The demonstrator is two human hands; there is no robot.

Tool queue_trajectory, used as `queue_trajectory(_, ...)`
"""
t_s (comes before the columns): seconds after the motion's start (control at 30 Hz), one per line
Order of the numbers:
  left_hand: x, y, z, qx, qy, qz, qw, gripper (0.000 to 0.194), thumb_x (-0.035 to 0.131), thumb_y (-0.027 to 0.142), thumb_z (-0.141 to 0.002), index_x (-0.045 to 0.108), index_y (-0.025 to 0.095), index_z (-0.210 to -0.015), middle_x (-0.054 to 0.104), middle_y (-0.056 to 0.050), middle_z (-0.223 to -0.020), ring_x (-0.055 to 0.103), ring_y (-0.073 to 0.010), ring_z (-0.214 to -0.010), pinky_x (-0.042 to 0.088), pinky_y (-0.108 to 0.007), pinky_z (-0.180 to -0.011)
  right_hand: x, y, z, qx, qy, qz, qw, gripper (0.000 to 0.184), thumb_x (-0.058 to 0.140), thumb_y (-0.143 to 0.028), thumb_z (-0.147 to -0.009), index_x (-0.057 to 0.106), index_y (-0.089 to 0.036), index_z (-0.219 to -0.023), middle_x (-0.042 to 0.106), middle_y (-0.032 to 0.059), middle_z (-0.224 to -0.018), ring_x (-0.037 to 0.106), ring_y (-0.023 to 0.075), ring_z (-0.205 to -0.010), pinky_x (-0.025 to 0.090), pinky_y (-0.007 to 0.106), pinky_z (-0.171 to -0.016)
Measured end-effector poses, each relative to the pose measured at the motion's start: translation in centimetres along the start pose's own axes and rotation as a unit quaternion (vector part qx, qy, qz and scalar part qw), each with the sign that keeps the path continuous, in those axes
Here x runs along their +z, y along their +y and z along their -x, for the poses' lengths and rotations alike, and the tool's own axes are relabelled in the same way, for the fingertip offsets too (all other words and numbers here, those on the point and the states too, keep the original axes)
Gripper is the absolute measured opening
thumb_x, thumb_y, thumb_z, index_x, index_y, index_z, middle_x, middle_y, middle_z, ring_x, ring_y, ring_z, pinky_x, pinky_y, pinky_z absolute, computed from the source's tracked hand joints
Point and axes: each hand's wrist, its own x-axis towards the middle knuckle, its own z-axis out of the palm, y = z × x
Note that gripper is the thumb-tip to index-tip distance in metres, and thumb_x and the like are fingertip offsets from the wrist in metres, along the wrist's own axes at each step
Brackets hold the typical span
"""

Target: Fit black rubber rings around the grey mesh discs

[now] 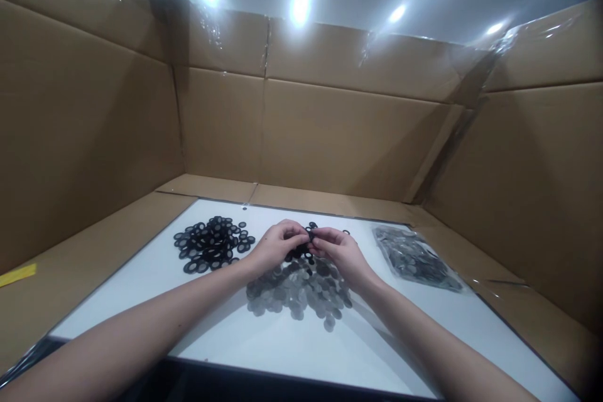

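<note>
While the left hand (274, 246) and the right hand (340, 255) pinch one small black ring (311, 235) together near the white board's (117, 301) far edge, more black rings (211, 244) lie toward its left edge, inside brown cardboard walls (330, 138).

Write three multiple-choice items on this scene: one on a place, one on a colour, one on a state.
1. Where is the clear bag?
A. Right of the gray discs
B. Left of the rings
C. Against the far cardboard wall

2. What colour are the rings?
A. Yellow
B. Black
C. White

3. How are the left hand and right hand placed?
A. Far apart
B. Flat on the bag
C. Fingertips together above the discs

Answers:
1. A, since the bag lies to the right of the discs.
2. B, since the pile shows dark rings.
3. C, since the fingertips of both hands meet above the discs.
</note>
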Motion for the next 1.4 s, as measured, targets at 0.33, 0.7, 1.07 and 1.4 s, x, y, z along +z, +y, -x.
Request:
queue_trajectory(0.33,0.4,0.6,0.4,-0.037,-0.014,0.189,0.981,0.029,0.065,0.034,-0.072,0.060,0.014,-0.092,0.064,-0.006,-0.086,0.060,-0.0166,-0.081,0.047,-0.029,-0.075,0.9,-0.2,0.7,-0.009,-0.020,-0.025,0.999,0.031,0.074,-0.030,-0.066,0.065,-0.016,-0.092,0.069,0.0054,-0.086,0.066,0.0163,-0.078,0.051,0.030,-0.079)
queue_trajectory(0.7,-0.4,0.1,-0.1,-0.124,-0.087,0.191,0.970,0.036,0.076,0.032,-0.062,0.057,0.014,-0.087,0.065,-0.005,-0.076,0.064,-0.0157,-0.071,0.046,-0.025,-0.066,1.2,-0.1,1.1,-0.034,-0.016,0.017,0.999,0.028,0.071,-0.036,-0.069,0.066,-0.015,-0.088,0.069,0.0061,-0.078,0.063,0.0160,-0.066,0.052,0.030,-0.069)
queue_trajectory(1.07,-0.4,0.9,-0.1,-0.145,-0.054,0.221,0.963,0.039,0.077,0.031,-0.059,0.058,0.013,-0.089,0.063,-0.003,-0.072,0.060,-0.0113,-0.063,0.043,-0.020,-0.058,1.3,-0.8,1.3,-0.149,-0.002,0.162,0.975,0.026,0.062,-0.036,-0.076,0.068,-0.017,-0.093,0.069,0.0061,-0.085,0.063,0.0173,-0.072,0.051,0.031,-0.069)
queue_trajectory(1.4,-0.3,1.0,-0.1,-0.184,-0.065,0.302,0.933,0.042,0.080,0.025,-0.057,0.057,0.013,-0.091,0.061,-0.003,-0.077,0.060,-0.0111,-0.071,0.044,-0.021,-0.066,1.7,-1.0,1.7,-0.162,0.017,0.146,0.976,0.023,0.063,-0.032,-0.077,0.067,-0.018,-0.094,0.068,0.0051,-0.085,0.061,0.0158,-0.073,0.049,0.028,-0.070)
